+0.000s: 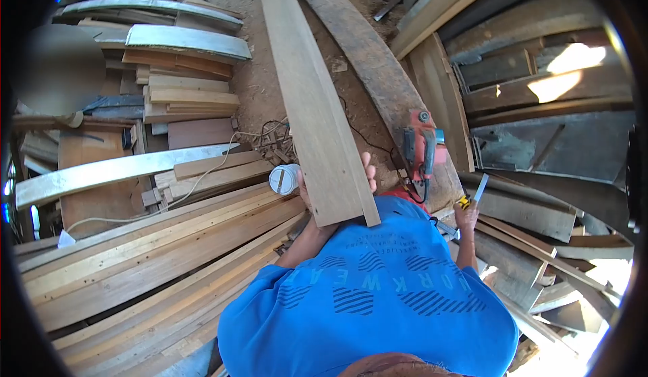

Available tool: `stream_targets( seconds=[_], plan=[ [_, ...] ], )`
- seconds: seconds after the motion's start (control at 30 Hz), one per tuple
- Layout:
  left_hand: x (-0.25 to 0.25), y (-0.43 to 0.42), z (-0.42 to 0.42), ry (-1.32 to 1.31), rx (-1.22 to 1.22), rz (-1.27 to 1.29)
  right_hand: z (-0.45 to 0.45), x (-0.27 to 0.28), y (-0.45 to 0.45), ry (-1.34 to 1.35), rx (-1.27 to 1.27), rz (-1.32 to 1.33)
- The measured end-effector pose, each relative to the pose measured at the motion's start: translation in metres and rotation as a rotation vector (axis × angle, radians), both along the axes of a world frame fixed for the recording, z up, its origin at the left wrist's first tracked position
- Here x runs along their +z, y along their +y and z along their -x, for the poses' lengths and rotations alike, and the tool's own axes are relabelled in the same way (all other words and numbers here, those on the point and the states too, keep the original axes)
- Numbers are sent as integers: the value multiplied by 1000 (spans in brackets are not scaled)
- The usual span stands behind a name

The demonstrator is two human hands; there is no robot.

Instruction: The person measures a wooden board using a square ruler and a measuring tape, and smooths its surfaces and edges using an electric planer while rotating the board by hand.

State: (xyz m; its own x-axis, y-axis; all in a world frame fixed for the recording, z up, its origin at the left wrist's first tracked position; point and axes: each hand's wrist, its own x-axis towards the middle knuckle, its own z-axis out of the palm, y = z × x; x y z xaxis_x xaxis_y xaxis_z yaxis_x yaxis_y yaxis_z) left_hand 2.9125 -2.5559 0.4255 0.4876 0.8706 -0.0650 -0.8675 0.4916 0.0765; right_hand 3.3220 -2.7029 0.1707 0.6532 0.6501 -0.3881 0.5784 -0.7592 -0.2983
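A long pale wooden plank (317,114) stretches from my chest away to the top of the view. My left hand (303,191) grips it near its close end from below, with the thumb side at the left edge and fingertips showing past the right edge; the palm is hidden underneath. Out to the right, my right hand (466,218) is closed around a yellow and black tape measure (463,202). A short pale strip (481,186) sticks up beside it, apparently the tape's blade.
A red electric planer (425,149) sits on a thick, worn beam (378,53) right of the plank. By my left hand stands a white round container (284,179). Stacked boards (162,255) fill the left, with a cable (202,178) across them. More timber (526,201) lies at right.
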Motion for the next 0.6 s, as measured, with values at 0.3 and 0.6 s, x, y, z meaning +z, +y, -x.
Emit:
stream_targets(
  seconds=[0.3,0.6],
  plan=[
    [-5,-6,56,747,186,59,74,182,179,1523,-149,-575],
    [-13,5,87,1245,382,-247,240,323,259,878,948,-474]
  ],
)
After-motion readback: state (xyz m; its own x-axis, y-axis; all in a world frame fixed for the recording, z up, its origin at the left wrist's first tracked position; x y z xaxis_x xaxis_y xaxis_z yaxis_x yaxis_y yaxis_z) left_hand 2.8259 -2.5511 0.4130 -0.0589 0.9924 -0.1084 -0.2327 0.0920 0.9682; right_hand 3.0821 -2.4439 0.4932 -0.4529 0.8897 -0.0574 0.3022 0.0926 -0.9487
